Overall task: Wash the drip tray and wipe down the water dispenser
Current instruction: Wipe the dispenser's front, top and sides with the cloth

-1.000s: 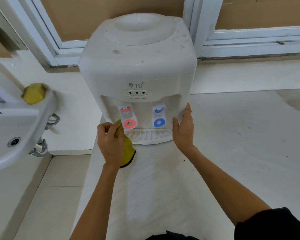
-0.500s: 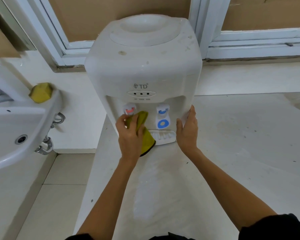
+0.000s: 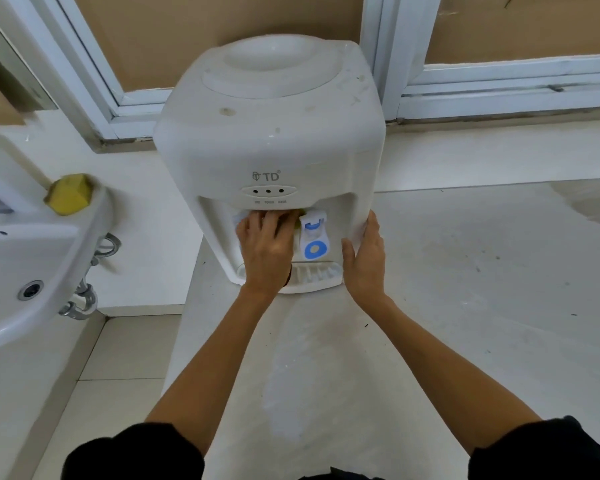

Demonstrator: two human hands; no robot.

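Note:
A white water dispenser (image 3: 271, 147) stands on a pale counter (image 3: 465, 306). My left hand (image 3: 267, 244) reaches into its front recess and holds a yellow sponge (image 3: 298, 214) against the left tap. The hand covers that tap and nearly all of the sponge. Only a yellow sliver shows beside my fingertips, and a dark edge shows by my wrist. The blue tap (image 3: 314, 237) is uncovered. My right hand (image 3: 366, 261) lies flat against the dispenser's lower right side. The white drip tray (image 3: 314, 277) sits in place at the base, its left part hidden.
A white sink (image 3: 21, 258) hangs at the left with a second yellow sponge (image 3: 68, 194) on its rim and chrome pipes (image 3: 82, 299) beneath. Window frames (image 3: 499, 95) stand close behind the dispenser. The counter's left edge drops to a tiled floor (image 3: 118, 348).
My left hand has moved the sponge from the dispenser's lower left corner up and right into the recess, over the red tap. My right hand has stayed on the right side.

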